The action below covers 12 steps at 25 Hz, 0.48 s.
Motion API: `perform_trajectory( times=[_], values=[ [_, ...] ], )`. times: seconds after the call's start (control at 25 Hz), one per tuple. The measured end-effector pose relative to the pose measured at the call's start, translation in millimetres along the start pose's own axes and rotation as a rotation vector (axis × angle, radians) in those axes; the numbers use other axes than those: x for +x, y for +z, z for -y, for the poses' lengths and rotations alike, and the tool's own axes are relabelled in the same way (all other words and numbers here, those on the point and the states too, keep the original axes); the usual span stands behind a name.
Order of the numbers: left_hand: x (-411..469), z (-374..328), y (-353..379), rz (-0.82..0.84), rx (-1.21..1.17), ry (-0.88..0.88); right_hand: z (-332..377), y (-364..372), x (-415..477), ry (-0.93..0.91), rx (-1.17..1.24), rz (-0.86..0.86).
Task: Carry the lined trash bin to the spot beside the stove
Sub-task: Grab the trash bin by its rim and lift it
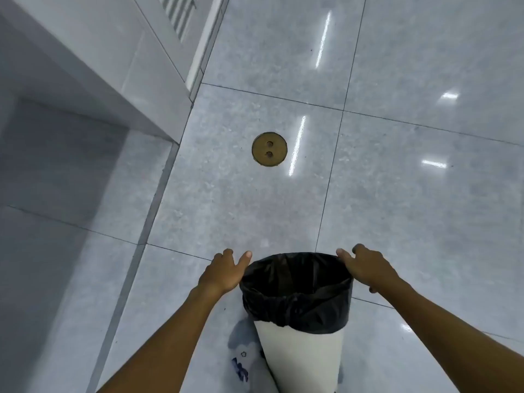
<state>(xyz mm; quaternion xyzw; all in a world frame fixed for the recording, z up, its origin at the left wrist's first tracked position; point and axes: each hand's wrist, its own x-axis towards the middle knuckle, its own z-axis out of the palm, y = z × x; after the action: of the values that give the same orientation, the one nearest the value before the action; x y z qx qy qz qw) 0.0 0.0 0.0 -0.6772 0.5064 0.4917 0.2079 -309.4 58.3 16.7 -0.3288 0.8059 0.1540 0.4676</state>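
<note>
A white trash bin [303, 355] lined with a black bag [295, 296] is at the bottom centre of the head view, its open mouth facing up. My left hand [224, 272] presses against the left side of the rim, fingers spread, thumb along the bag's edge. On the right side of the rim rests my right hand [365, 268], its fingers curled over the bag's edge. Both forearms reach in from the bottom corners. No stove is in view. Whether the bin rests on the floor or hangs above it is hidden.
Glossy grey floor tiles [397, 194] spread ahead and to the right. A round brass floor cover [269, 149] lies ahead of the bin. A white wall corner with a recess [85, 109] stands at the left, a vent [178, 12] above it. A printed plastic bag [241, 367] lies by the bin's base.
</note>
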Motion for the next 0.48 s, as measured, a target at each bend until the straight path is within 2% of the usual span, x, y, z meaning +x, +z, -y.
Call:
perform_trajectory(
  times=[0.12, 0.24, 0.4, 0.48],
  values=[
    [28.5, 6.2, 17.3, 0.056, -0.018, -0.074, -3.1, 13.9, 22.2, 0.041, 0.027, 0.045],
    [42.8, 1.0, 37.1, 0.151, -0.037, -0.098, -1.5, 23.8, 37.5, 0.027, -0.049, 0.07],
    [40.1, -3.7, 52.9, 0.052, 0.166, -0.08, -4.8, 30.7, 38.6, 0.052, -0.03, 0.128],
    [27.1, -8.4, 47.7, -0.004, 0.187, -0.061, -6.1, 28.8, 25.3, 0.054, -0.002, 0.128]
  ],
)
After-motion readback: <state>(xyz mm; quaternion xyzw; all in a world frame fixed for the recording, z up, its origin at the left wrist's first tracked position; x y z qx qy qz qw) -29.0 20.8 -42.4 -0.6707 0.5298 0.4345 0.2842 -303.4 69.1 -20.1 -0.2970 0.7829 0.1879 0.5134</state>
